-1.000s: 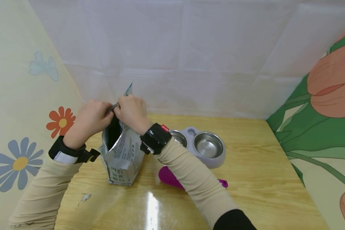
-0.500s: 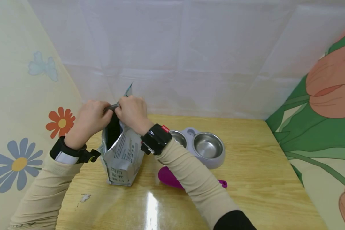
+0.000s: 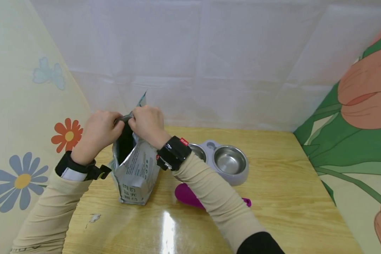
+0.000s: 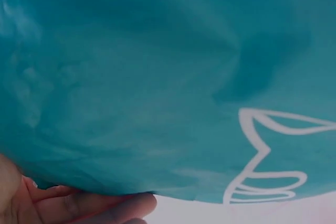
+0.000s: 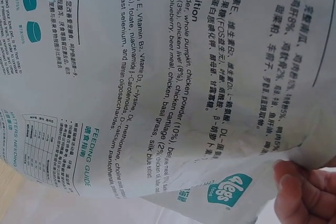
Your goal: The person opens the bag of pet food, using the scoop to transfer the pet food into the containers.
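Note:
A pet food bag (image 3: pixel 136 176) stands upright on the left of the table, its dark mouth gaping toward me. My left hand (image 3: pixel 100 131) pinches the bag's top edge between thumb and fingers. Close beside it, my right hand (image 3: pixel 147 124) grips the same edge farther right. In the left wrist view the bag's teal side (image 4: pixel 147 93) fills most of the picture, with fingertips (image 4: pixel 134 205) at its edge. Printed feeding text covers the white side (image 5: pixel 131 103) in the right wrist view, where curled fingers (image 5: pixel 304 195) hold its rim. The bag's contents are hidden.
A grey double feeder with steel bowls (image 3: pixel 230 160) stands right of the bag; my right forearm partly covers its left bowl. Under that forearm lies a magenta scoop (image 3: pixel 187 195), its middle hidden. A white sheet (image 3: pixel 209 63) hangs behind the wooden table (image 3: pixel 289 197).
My right hand has shifted very slightly right along the bag's edge. The bag, feeder and scoop stay where they were.

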`<act>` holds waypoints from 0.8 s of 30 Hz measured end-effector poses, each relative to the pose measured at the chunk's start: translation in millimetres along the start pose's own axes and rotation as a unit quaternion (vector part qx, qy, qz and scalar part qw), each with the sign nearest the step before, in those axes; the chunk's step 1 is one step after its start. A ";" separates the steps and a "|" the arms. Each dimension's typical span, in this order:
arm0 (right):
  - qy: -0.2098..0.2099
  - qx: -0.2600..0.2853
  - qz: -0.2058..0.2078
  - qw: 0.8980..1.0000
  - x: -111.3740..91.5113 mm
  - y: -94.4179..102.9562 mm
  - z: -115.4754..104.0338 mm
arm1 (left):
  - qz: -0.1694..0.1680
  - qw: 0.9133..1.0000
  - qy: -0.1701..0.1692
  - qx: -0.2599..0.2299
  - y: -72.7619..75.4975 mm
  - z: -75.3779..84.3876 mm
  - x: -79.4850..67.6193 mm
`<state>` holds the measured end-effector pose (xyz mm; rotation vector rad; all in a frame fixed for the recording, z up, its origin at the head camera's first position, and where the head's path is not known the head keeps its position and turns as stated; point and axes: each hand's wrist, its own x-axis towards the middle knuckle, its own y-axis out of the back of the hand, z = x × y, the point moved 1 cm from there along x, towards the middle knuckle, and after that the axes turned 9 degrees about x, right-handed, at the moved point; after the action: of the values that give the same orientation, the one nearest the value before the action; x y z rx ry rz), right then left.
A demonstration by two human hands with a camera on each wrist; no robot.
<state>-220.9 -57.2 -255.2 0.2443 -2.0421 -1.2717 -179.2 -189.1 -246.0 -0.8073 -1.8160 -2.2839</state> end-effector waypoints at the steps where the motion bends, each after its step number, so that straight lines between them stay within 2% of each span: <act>1: 0.000 0.002 0.000 1.000 -0.1 0.1 0.0 | 0.000 1.000 0.000 0.000 0.3 -0.1 -0.3; 17: -0.011 -0.003 0.002 1.000 1.1 -1.1 1.4 | 0.006 1.000 -0.002 -0.001 1.8 0.4 -1.1; 24: -0.010 0.003 0.006 1.000 0.5 -0.9 1.4 | 0.011 1.000 -0.002 0.014 -0.3 -0.1 -1.0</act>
<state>-222.4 -56.9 -256.1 0.2214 -2.0612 -1.2662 -178.5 -189.4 -246.8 -0.8237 -1.8254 -2.2402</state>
